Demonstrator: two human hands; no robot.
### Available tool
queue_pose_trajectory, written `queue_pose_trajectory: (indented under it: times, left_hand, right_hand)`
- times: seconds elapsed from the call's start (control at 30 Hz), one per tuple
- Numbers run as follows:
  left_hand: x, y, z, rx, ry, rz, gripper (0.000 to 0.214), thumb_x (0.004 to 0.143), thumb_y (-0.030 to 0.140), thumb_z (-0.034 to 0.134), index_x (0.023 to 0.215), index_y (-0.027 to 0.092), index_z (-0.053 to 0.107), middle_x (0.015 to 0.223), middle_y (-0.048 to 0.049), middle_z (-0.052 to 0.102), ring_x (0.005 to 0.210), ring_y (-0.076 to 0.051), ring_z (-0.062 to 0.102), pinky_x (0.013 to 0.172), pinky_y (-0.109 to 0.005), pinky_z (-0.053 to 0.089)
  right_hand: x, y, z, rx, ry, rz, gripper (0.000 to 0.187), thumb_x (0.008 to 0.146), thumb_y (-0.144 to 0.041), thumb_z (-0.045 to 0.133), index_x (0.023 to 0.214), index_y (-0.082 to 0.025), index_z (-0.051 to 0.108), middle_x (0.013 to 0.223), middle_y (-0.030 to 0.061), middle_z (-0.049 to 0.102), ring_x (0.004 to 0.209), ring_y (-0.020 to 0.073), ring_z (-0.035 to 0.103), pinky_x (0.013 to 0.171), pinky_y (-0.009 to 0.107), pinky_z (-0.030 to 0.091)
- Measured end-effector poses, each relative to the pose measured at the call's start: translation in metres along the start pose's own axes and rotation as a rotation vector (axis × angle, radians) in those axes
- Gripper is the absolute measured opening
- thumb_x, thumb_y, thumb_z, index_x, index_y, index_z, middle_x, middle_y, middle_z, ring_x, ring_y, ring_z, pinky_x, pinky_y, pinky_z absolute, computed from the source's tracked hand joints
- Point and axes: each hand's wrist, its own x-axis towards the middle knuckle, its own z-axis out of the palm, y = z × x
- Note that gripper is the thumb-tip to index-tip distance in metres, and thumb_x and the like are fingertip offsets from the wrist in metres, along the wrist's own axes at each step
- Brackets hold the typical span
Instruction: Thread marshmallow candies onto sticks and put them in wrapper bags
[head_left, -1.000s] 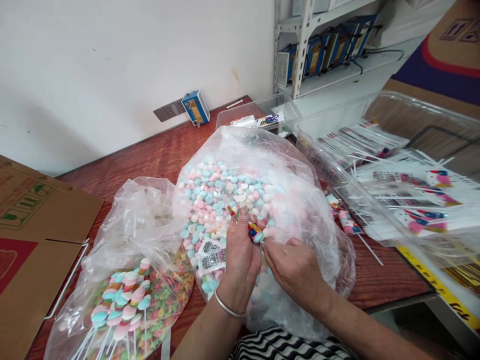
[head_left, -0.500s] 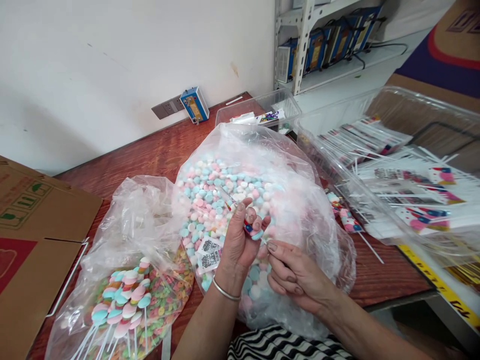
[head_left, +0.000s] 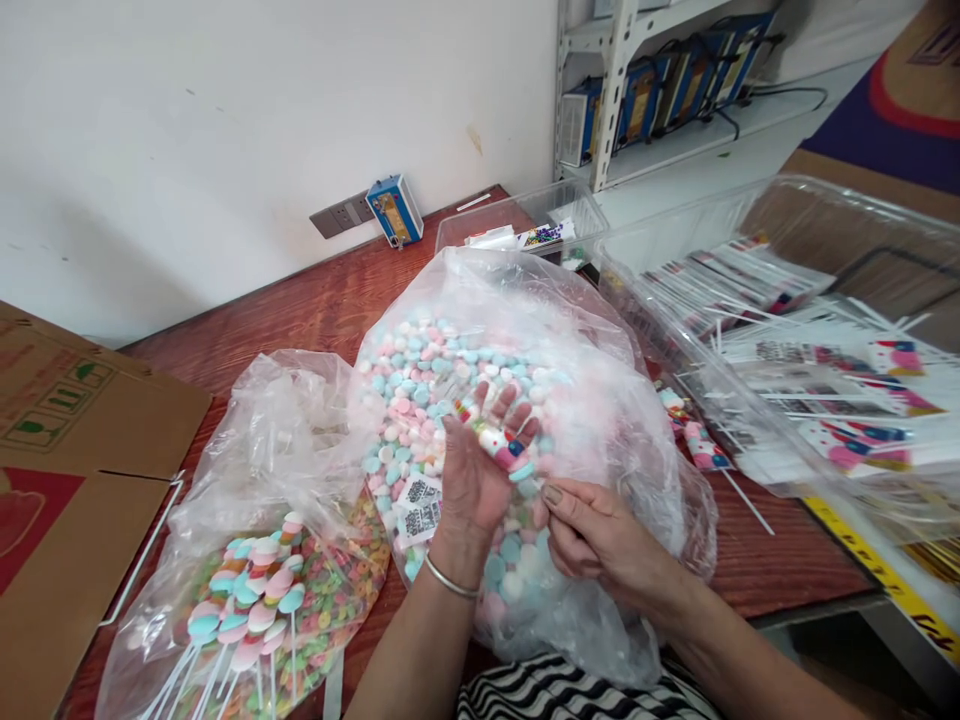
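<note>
My left hand (head_left: 476, 470) is raised palm up over a big clear bag of pastel pink, blue and white sweets (head_left: 442, 375). A wrapped stick of stacked sweets (head_left: 495, 443) lies across its loosely spread fingers. My right hand (head_left: 592, 535) is just to the right of it, with fingers pinched together at the lower end of that stick, where the thin stick shaft is hard to make out. A silver bangle circles my left wrist. Small printed labels (head_left: 420, 508) lie among the sweets below my left hand.
A second clear bag (head_left: 255, 600) at the left holds finished candy sticks and green-orange sweets. Cardboard (head_left: 67, 450) lies at the far left. Clear trays of packaged sticks (head_left: 810, 370) stand at the right, a small clear box (head_left: 525, 225) behind, and loose candy sticks (head_left: 694, 435) on the wooden table (head_left: 300, 310).
My left hand has uncurled from a closed grip to a spread palm, with the candy stick resting across its fingers. My right hand has stayed pinched at the lower end.
</note>
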Motion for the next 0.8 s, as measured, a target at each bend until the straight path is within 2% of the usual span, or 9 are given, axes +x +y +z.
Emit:
queue_pose_trajectory:
  times: [0.07, 0.1, 0.17, 0.27, 0.33, 0.43, 0.57, 0.67, 0.8]
  left_hand:
    - [0.008, 0.013, 0.000, -0.026, 0.000, 0.029, 0.040, 0.081, 0.044, 0.070, 0.113, 0.023, 0.064, 0.093, -0.0009, 0.066, 0.072, -0.010, 0.063, 0.075, -0.026, 0.053]
    - [0.011, 0.018, 0.001, -0.030, 0.016, 0.037, 0.033, 0.083, 0.037, 0.070, 0.112, 0.022, 0.064, 0.081, 0.0028, 0.062, 0.061, -0.006, 0.057, 0.066, -0.021, 0.051]
    - [0.015, 0.020, 0.001, -0.045, 0.054, 0.055, 0.022, 0.086, 0.028, 0.068, 0.107, 0.021, 0.065, 0.065, 0.0075, 0.050, 0.047, -0.002, 0.044, 0.053, -0.016, 0.044]
    - [0.016, 0.013, 0.002, -0.080, 0.098, 0.047, 0.017, 0.087, 0.026, 0.066, 0.101, 0.016, 0.065, 0.063, 0.0085, 0.044, 0.043, 0.001, 0.037, 0.047, -0.014, 0.039]
    - [0.013, 0.007, 0.004, -0.085, 0.113, 0.030, 0.018, 0.085, 0.025, 0.068, 0.100, 0.015, 0.064, 0.063, 0.0086, 0.043, 0.042, 0.001, 0.036, 0.045, -0.013, 0.037]
    - [0.009, 0.000, 0.008, -0.073, 0.116, 0.004, 0.022, 0.081, 0.022, 0.073, 0.101, 0.015, 0.063, 0.062, 0.0095, 0.038, 0.042, 0.002, 0.036, 0.043, -0.012, 0.034]
    - [0.004, -0.012, 0.011, -0.040, 0.126, -0.031, 0.027, 0.079, 0.022, 0.075, 0.101, 0.014, 0.063, 0.060, 0.0099, 0.037, 0.041, 0.001, 0.034, 0.041, -0.012, 0.031]
    - [-0.001, -0.025, 0.009, 0.017, 0.123, -0.056, 0.028, 0.078, 0.025, 0.075, 0.101, 0.014, 0.063, 0.058, 0.0101, 0.040, 0.039, 0.001, 0.034, 0.044, -0.014, 0.036]
    - [-0.003, -0.026, 0.003, 0.056, 0.078, -0.036, 0.040, 0.077, 0.034, 0.076, 0.110, 0.016, 0.063, 0.076, 0.0012, 0.062, 0.068, -0.011, 0.063, 0.075, -0.027, 0.053]
  right_hand:
    - [-0.005, 0.002, 0.002, 0.129, -0.039, 0.086, 0.036, 0.095, -0.050, 0.044, 0.080, -0.020, 0.056, 0.039, -0.0146, 0.023, 0.032, 0.0060, 0.013, 0.036, 0.021, 0.024]
    - [-0.007, 0.003, 0.002, 0.081, -0.009, 0.077, 0.035, 0.095, -0.050, 0.046, 0.079, -0.020, 0.056, 0.041, -0.0136, 0.027, 0.033, 0.0062, 0.016, 0.037, 0.021, 0.025]
    - [-0.011, 0.006, 0.003, -0.216, 0.122, -0.043, 0.031, 0.094, -0.047, 0.048, 0.079, -0.020, 0.055, 0.050, -0.0081, 0.041, 0.040, 0.0085, 0.032, 0.043, 0.022, 0.030]
    - [-0.016, 0.010, 0.002, -0.847, 0.322, -0.318, 0.021, 0.095, -0.032, 0.048, 0.081, -0.020, 0.058, 0.065, -0.0001, 0.056, 0.057, 0.0139, 0.050, 0.056, 0.026, 0.033]
    - [-0.017, 0.013, 0.001, -1.158, 0.386, -0.450, 0.021, 0.096, -0.025, 0.045, 0.080, -0.020, 0.058, 0.062, 0.0006, 0.055, 0.056, 0.0149, 0.049, 0.057, 0.027, 0.030]
    - [-0.015, 0.015, 0.003, -1.397, 0.426, -0.575, 0.025, 0.097, -0.021, 0.043, 0.077, -0.020, 0.057, 0.057, 0.0008, 0.053, 0.052, 0.0155, 0.047, 0.056, 0.029, 0.028]
    - [-0.009, 0.014, 0.009, -1.457, 0.437, -0.630, 0.025, 0.097, -0.018, 0.040, 0.077, -0.019, 0.056, 0.058, 0.0015, 0.055, 0.053, 0.0157, 0.049, 0.056, 0.029, 0.028]
    - [-0.003, 0.011, 0.009, -1.370, 0.435, -0.583, 0.022, 0.097, -0.019, 0.040, 0.079, -0.019, 0.054, 0.061, 0.0014, 0.056, 0.054, 0.0159, 0.051, 0.056, 0.028, 0.029]
    - [-0.002, 0.006, 0.003, -1.013, 0.398, -0.427, 0.019, 0.098, -0.022, 0.039, 0.084, -0.019, 0.051, 0.066, -0.0014, 0.055, 0.057, 0.0142, 0.053, 0.056, 0.025, 0.034]
